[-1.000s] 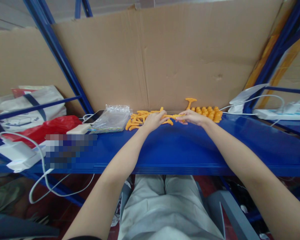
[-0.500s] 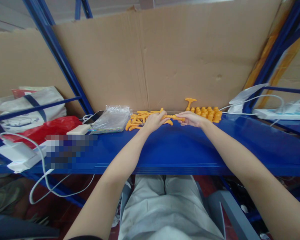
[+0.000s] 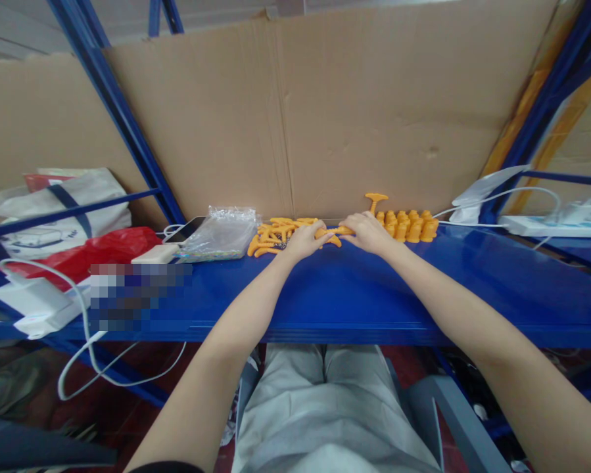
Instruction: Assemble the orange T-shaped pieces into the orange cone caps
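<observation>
My left hand (image 3: 302, 241) and my right hand (image 3: 369, 232) meet at the back of the blue shelf (image 3: 354, 289), both closed round a small orange plastic piece (image 3: 335, 231) between them. A heap of curved orange pieces (image 3: 270, 235) lies just left of my left hand. A cluster of upright orange caps (image 3: 409, 225) stands just right of my right hand, with one orange T-shaped piece (image 3: 375, 201) standing behind it.
A clear plastic bag (image 3: 220, 234) and a phone (image 3: 185, 230) lie left of the heap. Farther left are a red bag (image 3: 95, 251), a white tote (image 3: 58, 210) and white chargers with cables (image 3: 33, 302). A white power strip (image 3: 554, 225) sits at the right. Cardboard (image 3: 325, 112) backs the shelf.
My right hand has slid a little left and back, toward the left hand, and the two hands have closed in on the orange piece. The heaps have not moved.
</observation>
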The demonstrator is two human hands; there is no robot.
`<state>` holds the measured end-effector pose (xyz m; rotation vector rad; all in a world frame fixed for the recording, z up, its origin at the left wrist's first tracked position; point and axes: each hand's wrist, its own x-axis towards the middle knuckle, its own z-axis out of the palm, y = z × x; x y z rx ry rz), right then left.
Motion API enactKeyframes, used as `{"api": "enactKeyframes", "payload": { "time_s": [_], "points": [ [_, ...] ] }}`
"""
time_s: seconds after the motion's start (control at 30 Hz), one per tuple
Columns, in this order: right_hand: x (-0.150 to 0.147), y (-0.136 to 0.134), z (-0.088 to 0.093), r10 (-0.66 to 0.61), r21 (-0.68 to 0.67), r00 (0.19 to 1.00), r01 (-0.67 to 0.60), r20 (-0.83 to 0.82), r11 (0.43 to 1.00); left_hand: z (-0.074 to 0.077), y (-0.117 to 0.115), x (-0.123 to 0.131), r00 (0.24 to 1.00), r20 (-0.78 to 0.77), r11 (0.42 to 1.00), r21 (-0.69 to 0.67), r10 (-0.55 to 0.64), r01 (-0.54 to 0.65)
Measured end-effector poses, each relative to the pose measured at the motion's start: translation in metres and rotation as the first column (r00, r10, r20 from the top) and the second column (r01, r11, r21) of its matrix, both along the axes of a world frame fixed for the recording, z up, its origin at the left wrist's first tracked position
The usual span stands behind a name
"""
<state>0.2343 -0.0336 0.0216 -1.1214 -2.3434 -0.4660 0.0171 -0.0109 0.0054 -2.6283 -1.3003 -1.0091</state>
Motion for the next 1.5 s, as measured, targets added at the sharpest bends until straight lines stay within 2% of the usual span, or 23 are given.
{"api": "enactKeyframes", "payload": {
  "time_s": [0.07,0.2,0.6,0.83,1.07,1.2,1.37,1.5],
  "points": [
    [-0.003,-0.004,0.003,-0.028,0.043,0.997,0.025,0.075,0.999,-0.001,0.001,0.001,1.0,0.015,1.0,0.001,-0.009,0.009],
    [-0.004,-0.008,0.007,-0.039,0.014,0.993,0.037,0.116,0.999,-0.001,0.001,0.002,1.0,0.012,1.0,0.009,0.011,-0.011],
    [0.002,-0.003,0.007,0.0,-0.225,0.994,-0.025,-0.112,0.974,0.007,-0.013,0.006,0.991,-0.099,0.995,0.052,0.091,-0.086],
    [0.001,-0.005,0.008,-0.011,-0.29,0.989,-0.032,-0.147,0.957,0.013,-0.021,0.007,0.983,-0.152,0.995,0.041,0.1,-0.095],
    [0.003,-0.001,0.007,0.044,-0.367,0.973,-0.127,-0.225,0.921,0.014,-0.021,0.007,0.977,-0.19,0.994,0.071,0.099,-0.087],
    [0.004,0.002,0.003,0.053,-0.35,0.974,-0.13,-0.222,0.928,0.012,-0.019,0.006,0.985,-0.156,0.995,0.071,0.079,-0.069],
    [-0.001,-0.001,-0.001,-0.006,-0.157,0.997,-0.006,-0.075,0.988,0.008,-0.017,0.006,0.996,-0.073,0.999,0.037,0.043,-0.04],
    [-0.009,-0.009,-0.001,-0.037,-0.083,0.999,0.039,0.017,0.996,0.004,-0.014,0.005,0.999,-0.043,0.999,0.034,0.002,-0.001]
  ]
}}
